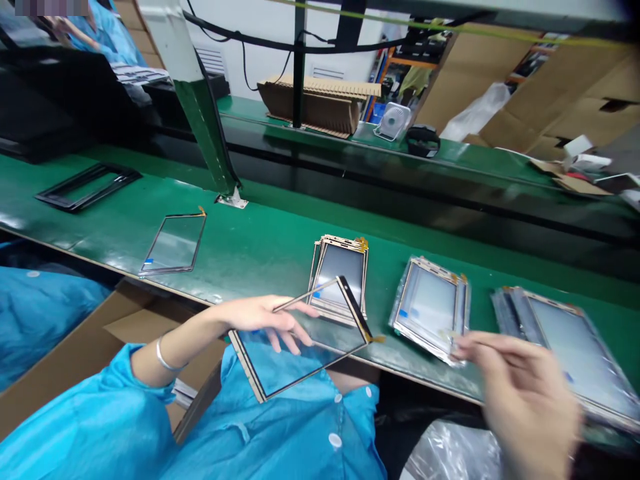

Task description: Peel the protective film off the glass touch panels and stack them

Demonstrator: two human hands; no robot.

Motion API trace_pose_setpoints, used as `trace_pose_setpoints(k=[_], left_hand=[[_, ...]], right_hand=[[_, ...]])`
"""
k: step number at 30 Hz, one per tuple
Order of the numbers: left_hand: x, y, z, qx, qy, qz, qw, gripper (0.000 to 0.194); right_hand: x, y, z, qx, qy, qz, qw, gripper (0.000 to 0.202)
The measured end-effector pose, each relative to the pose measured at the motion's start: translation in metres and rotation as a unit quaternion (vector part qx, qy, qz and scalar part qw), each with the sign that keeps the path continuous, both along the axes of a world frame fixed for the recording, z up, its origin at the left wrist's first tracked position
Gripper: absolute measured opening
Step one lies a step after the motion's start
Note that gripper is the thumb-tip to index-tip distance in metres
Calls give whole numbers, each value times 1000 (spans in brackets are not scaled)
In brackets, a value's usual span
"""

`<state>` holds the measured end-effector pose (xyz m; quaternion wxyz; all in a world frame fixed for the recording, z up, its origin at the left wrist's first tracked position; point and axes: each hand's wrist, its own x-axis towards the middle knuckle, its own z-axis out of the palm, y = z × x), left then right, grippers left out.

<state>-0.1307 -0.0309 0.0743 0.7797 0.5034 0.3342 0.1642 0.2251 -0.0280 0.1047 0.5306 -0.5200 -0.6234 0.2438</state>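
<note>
My left hand holds a clear glass panel with a dark frame, tilted over the bench's front edge; its fingers show through and around the glass. An orange flex tail sticks out at the panel's right corner. My right hand is pinched at the near right corner of a stack of wrapped panels; what lies between its fingertips is too small to name. Behind the held panel stands another stack of panels. A single panel lies farther left on the green bench.
More wrapped panels lie at the right. Black frames rest at the left, near a green and white post. A cardboard box and clear plastic bags are below the bench edge. A co-worker's blue sleeve shows at left.
</note>
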Motion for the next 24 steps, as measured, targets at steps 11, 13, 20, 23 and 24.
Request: trace_pose_setpoints(k=[11,13,20,23,24], left_hand=[[25,-21,27,245,187,-69,949,40],[25,-21,27,272,191,-68,941,38],[29,-21,29,254,193,-78,945,39],[31,-21,25,241,183,-74,950,38],[31,-20,22,221,161,-65,960,39]], right_hand=[[-72,30,10,95,-335,336,875,16],[-70,29,11,90,-342,340,871,18],[-70,32,11,114,-335,341,871,17],[-69,29,11,134,-357,325,865,20],[-65,24,12,140,-363,318,865,21]])
